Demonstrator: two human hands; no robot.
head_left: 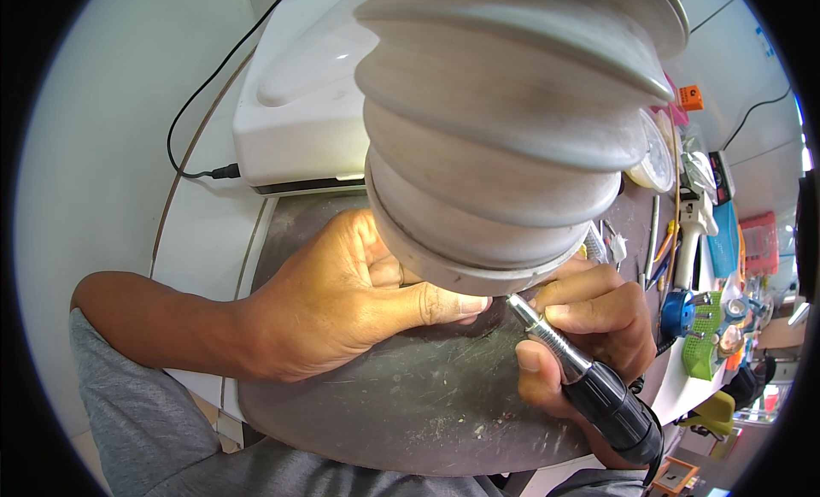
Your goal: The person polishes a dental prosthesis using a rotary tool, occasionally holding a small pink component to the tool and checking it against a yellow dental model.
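My right hand [602, 309] grips a rotary handpiece [598, 390], black at the body with a silver metal nose. Its nose slants up and left, close to the tip of my left thumb. My left hand [333, 309] is closed, with the thumb stretched toward the handpiece and the fingers bent behind it. Whatever it pinches is too small or too hidden to make out. A wide grey ribbed hose [504, 147] hangs over both hands, and its rim covers some fingertips. Beneath them lies a dark, scratched, dusty mat [410, 420].
A white machine [299, 147] with a black cable [175, 121] stands behind my left hand. On the right are a blue round holder [677, 314], a green basket [702, 353], a white glue gun [694, 228], a blue tray [724, 241] and several pens and tools.
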